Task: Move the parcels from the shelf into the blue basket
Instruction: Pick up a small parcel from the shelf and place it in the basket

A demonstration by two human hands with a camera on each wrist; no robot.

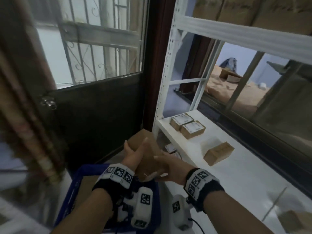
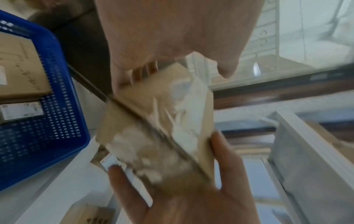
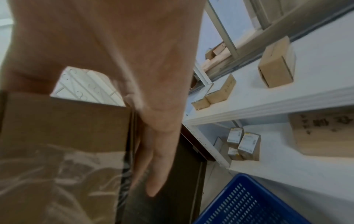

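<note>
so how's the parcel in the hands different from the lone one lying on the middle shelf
The held parcel looks larger than the lone parcel. The held parcel is held between the left hand and right hand by the blue basket; the lone parcel rests on the white shelf. The held parcel has wrinkled clear tape; the lone parcel shows none. Both are brown cardboard.

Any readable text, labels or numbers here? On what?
None legible.
Labels on shelf parcels: too small.
Labels on small lower-shelf parcels: too small.
Handwriting on lower-shelf box: blurred.
Label on parcel in blue basket: blurred.
Tape on held parcel: no print shows.
Wrist bands: code markers, no words.
</note>
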